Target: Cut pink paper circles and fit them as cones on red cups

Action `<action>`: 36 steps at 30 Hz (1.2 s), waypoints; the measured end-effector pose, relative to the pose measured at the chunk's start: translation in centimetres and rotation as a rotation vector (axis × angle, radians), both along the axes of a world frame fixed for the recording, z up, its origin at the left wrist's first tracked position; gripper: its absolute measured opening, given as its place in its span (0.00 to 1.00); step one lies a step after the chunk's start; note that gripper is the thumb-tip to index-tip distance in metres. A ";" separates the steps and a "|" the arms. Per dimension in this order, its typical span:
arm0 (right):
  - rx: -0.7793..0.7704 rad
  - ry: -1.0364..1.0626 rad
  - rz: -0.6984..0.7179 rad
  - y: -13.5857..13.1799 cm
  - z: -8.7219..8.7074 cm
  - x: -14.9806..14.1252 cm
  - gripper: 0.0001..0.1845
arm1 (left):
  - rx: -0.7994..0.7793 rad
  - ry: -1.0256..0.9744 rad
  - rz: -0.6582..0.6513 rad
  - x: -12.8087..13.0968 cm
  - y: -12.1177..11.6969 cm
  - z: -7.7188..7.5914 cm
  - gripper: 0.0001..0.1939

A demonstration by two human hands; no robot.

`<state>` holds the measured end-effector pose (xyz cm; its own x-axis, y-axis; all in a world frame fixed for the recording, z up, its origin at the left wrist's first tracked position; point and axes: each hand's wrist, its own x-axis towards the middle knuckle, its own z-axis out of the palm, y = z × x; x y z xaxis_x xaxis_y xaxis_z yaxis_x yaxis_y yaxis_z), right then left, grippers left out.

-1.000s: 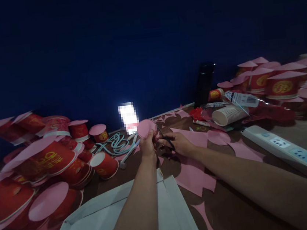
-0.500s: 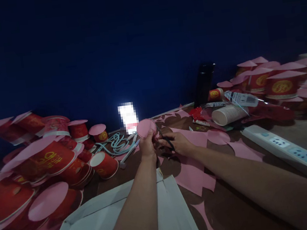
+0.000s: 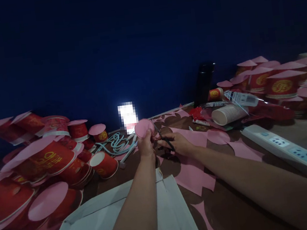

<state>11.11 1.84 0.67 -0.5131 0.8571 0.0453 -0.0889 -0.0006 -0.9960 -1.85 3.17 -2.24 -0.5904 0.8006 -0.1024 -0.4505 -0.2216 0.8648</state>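
Pinched in my left hand (image 3: pixel 146 146) is a round piece of pink paper (image 3: pixel 143 127), tilted to face me, with the thumb on its front. Whether anything is behind the paper cannot be made out. Close on its right, my right hand (image 3: pixel 181 145) has its fingers around the dark handles of a pair of scissors (image 3: pixel 169 142). The blade is thin and dark, and lies along the right edge of the round paper. Cut pink paper sheets (image 3: pixel 192 175) with round gaps lie on the brown table under my right forearm.
Red paper cups topped with pink discs crowd the left (image 3: pixel 61 155) and far right. An uncovered red cup (image 3: pixel 103 165), a pale blue cable (image 3: pixel 118 143) and a bright blurred screen (image 3: pixel 128 116) stand nearer. A dark bottle (image 3: pixel 204 83), stacked cups (image 3: pixel 227 114) and a power strip (image 3: pixel 284 148) are right.
My left hand and the round pink paper have shifted slightly left, and the paper's tilt has changed a little. My right hand with the scissors stays almost in place.
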 end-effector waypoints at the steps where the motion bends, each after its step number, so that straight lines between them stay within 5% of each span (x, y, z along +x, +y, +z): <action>1: 0.005 -0.001 -0.002 0.0 0.0 0.0 0.28 | 0.009 -0.004 -0.003 0.0 0.0 0.1 0.21; 15: 0.013 -0.045 -0.017 0.0 0.0 0.0 0.27 | 0.033 -0.029 -0.006 0.4 -0.7 1.1 0.19; 36: 0.117 -0.042 -0.014 0.1 -0.2 0.1 0.23 | 0.056 -0.032 -0.069 0.2 -0.1 0.1 0.21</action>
<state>11.25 1.92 0.50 -0.5046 0.8543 0.1246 -0.0466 0.1172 -0.9920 -1.69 3.04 -2.12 -0.5306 0.8444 -0.0742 -0.4939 -0.2368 0.8367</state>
